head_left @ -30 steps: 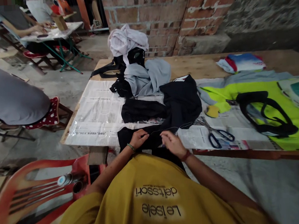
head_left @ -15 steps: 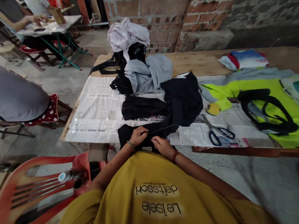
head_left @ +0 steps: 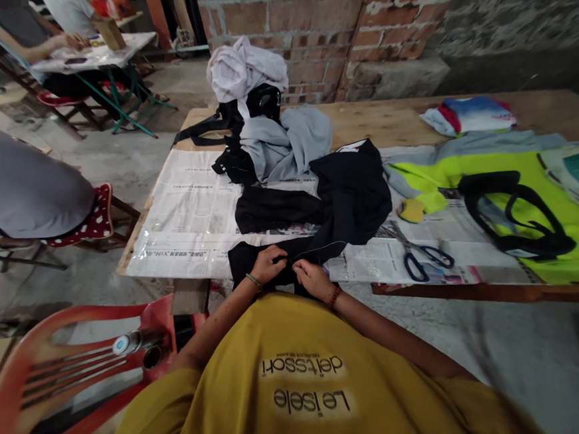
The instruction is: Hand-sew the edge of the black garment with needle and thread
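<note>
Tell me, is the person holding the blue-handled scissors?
No, the blue-handled scissors lie on the newspaper, apart from both hands, which pinch the black cloth.

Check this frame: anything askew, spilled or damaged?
Nothing damaged or spilled. Oddities: the black garment lies bunched, its near end hanging over the table edge where the left hand and right hand pinch it. Scissors lie beside it.

The black garment (head_left: 353, 198) is matt woven cloth, soft and creased. Beneath it, newspaper (head_left: 189, 218) lies under glossy clear plastic sheeting. The table (head_left: 387, 126) is bare, rough plywood. On the near right, the scissors (head_left: 417, 254) have dull metal blades and smooth plastic handles.
</note>
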A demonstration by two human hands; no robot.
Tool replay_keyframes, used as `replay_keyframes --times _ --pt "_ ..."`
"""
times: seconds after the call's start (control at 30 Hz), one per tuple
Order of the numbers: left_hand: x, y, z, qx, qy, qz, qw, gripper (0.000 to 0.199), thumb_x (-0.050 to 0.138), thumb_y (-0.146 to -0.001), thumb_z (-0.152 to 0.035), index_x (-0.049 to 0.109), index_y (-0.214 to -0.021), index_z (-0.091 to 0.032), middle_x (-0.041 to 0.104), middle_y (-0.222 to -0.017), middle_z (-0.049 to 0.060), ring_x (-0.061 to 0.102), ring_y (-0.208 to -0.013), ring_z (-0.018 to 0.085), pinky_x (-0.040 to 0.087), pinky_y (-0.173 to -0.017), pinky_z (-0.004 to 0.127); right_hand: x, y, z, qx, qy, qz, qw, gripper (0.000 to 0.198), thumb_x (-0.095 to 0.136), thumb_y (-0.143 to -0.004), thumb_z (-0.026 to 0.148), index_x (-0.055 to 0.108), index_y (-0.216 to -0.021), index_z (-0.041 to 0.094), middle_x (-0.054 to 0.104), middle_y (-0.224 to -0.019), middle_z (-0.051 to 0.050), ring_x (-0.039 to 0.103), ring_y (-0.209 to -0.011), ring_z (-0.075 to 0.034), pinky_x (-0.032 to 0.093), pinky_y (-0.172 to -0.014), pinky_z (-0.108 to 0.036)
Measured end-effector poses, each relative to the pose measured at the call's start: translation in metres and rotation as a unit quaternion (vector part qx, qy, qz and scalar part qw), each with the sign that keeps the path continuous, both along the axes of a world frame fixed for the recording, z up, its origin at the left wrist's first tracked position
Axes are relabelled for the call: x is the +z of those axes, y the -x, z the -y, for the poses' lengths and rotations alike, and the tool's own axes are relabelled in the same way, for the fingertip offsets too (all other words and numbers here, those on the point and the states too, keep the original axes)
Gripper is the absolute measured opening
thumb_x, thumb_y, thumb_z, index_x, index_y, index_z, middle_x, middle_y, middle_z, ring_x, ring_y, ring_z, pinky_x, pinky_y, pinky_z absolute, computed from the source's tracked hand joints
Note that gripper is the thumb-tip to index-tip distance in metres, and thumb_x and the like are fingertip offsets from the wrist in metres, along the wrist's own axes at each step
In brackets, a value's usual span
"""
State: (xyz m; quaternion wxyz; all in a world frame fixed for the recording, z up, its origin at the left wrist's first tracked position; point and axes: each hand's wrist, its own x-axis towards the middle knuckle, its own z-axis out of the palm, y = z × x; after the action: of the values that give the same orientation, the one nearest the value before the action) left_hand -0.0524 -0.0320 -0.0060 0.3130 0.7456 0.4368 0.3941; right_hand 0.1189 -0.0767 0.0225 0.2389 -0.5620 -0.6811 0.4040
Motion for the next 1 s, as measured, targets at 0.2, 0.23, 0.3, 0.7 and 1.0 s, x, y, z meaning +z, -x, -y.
replay_keyframes --times 0.2,0.23,0.3,0.7,1.0 --pt "-0.001 -0.001 0.001 0.012 -0.002 0.003 1.0 0.007 0.061 -0.073 -0.014 0.067 -0.077 -0.016 0.064 -0.075 0.003 0.058 -0.072 0.013 0.047 -0.068 0.024 0.0 0.002 -0.004 0.0 -0.001 0.011 1.0 0.022 0.039 -0.087 0.029 0.058 -0.078 0.02 0.054 -0.056 0.002 0.051 -0.057 -0.012 0.035 -0.055 -0.022" --pt "-0.001 -0.001 0.001 0.013 -0.002 0.003 1.0 0.007 0.062 -0.073 -0.015 0.067 -0.077 -0.016 0.064 -0.075 0.003 0.058 -0.071 0.013 0.047 -0.068 0.024 0.0 0.002 -0.005 -0.001 0.0 0.013 1.0 0.022 0.039 -0.087 0.029 0.058 -0.078 0.02 0.055 -0.056 0.002 0.051 -0.057 -0.012 0.035 -0.055 -0.022" --pt "-0.002 -0.001 0.001 0.01 -0.002 0.002 1.0 0.007 0.062 -0.073 -0.014 0.067 -0.077 -0.016 0.063 -0.075 0.003 0.058 -0.071 0.012 0.047 -0.067 0.024 0.0 0.002 -0.005 -0.002 0.004 0.016 1.0 0.021 0.039 -0.087 0.028 0.057 -0.079 0.02 0.055 -0.058 0.001 0.052 -0.058 -0.013 0.035 -0.056 -0.022" --pt "-0.004 -0.002 0.0 -0.006 -0.015 0.01 1.0 0.009 0.061 -0.074 -0.011 0.069 -0.075 -0.016 0.064 -0.072 0.002 0.058 -0.067 0.011 0.047 -0.063 0.022 0.003 0.017 -0.019 -0.045 0.001 0.067 0.997 0.018 0.041 -0.085 0.02 0.052 -0.071 0.019 0.059 -0.066 -0.002 0.051 -0.062 -0.013 0.034 -0.06 -0.023" --pt "-0.002 -0.002 0.0 0.047 -0.034 0.024 0.998 0.008 0.061 -0.076 -0.014 0.068 -0.078 -0.016 0.064 -0.072 0.002 0.059 -0.071 0.012 0.048 -0.067 0.023 0.008 0.015 -0.014 -0.082 0.077 -0.009 0.994 0.015 0.044 -0.083 0.022 0.054 -0.073 0.018 0.061 -0.06 0.002 0.055 -0.055 -0.009 0.038 -0.057 -0.019"
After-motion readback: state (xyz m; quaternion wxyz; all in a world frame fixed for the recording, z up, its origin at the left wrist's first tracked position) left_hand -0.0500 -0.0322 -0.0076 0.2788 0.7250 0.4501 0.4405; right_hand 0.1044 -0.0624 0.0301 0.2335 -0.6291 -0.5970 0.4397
